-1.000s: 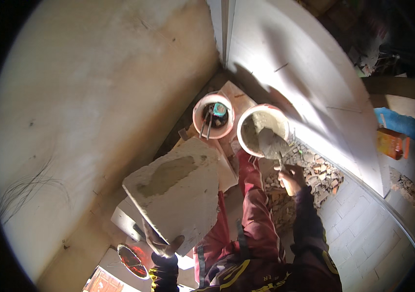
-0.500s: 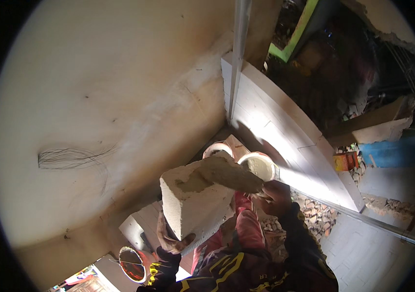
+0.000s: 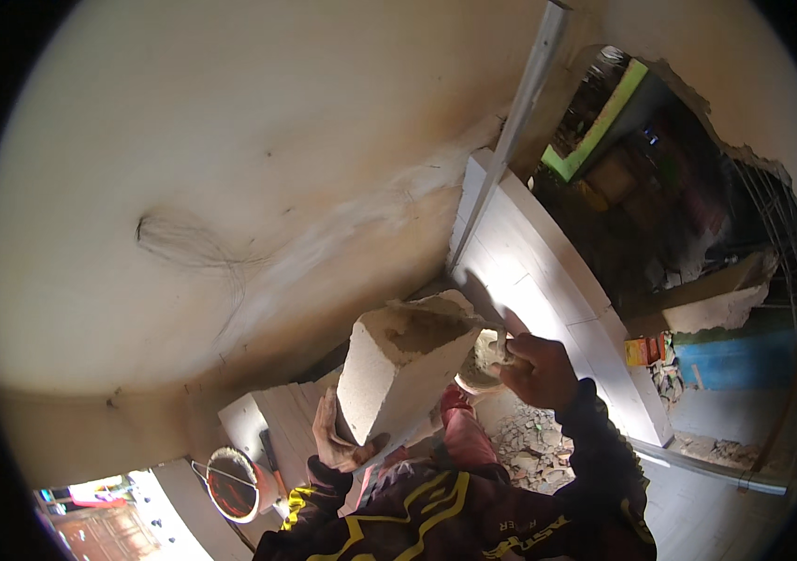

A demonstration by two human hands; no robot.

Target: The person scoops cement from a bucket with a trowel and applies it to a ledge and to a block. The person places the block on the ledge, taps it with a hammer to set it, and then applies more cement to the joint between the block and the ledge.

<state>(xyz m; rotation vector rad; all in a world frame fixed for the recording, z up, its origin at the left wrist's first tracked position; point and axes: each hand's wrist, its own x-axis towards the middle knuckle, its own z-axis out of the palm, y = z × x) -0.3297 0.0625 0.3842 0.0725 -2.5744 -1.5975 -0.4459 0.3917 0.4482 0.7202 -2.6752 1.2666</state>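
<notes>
A pale rectangular building block stands tilted in front of my body. My left hand is closed on its lower left edge, fingers under and against the side. Wet grey mortar is spread over the block's upper face. My right hand grips the handle of a trowel, whose blade is seen nearly edge-on over the mortar. Just beyond the block, partly hidden by it and by my right hand, is a bucket of mortar.
A low curved wall of pale blocks runs along the right, beside an upright metal bar. Rubble covers the ground below my right arm. An orange bucket stands at lower left by stacked blocks. Wires stick out of the plastered wall.
The trowel blade has turned from flat to nearly edge-on over the block top. The block is tilted more, and the whole view has shifted.
</notes>
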